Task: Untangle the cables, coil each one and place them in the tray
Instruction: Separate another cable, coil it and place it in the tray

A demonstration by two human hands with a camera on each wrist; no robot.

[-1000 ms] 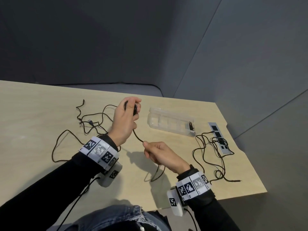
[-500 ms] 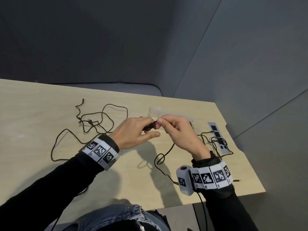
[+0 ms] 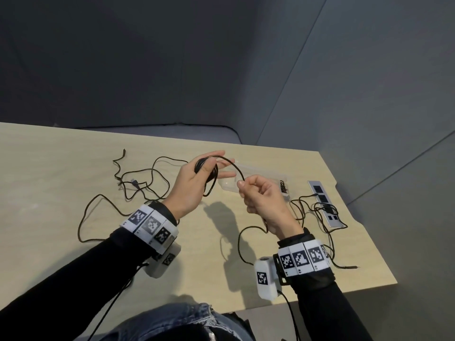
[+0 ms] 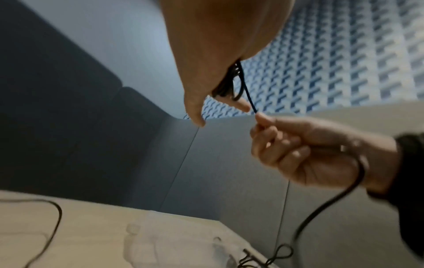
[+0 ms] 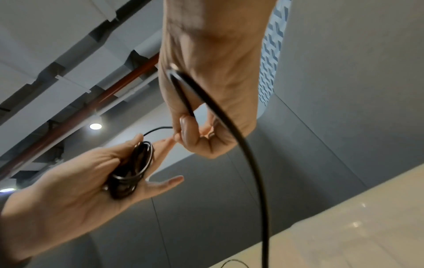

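Observation:
My left hand [image 3: 209, 167] is raised over the table and holds a small black cable coil [image 3: 210, 174] under its thumb, fingers stretched out; the coil [image 5: 130, 170] lies across the palm. From it the cable arcs right to my right hand [image 3: 243, 184], which pinches it between thumb and forefinger [image 4: 261, 117]. The slack [image 3: 240, 244] runs through that fist and hangs down to the table. The clear plastic tray [image 3: 261, 172] lies just behind both hands, with a small black cable bundle [image 3: 283, 187] in its right end.
A loose black cable tangle [image 3: 138, 185] sprawls on the table at the left. Another tangle [image 3: 317, 212] lies at the right over a grey socket strip [image 3: 325, 205]. The table's right edge and near edge are close to my right wrist.
My hands met in front of the tray half a second ago. The right hand has since drawn back right along the cable, and the left hand has lifted with the coil.

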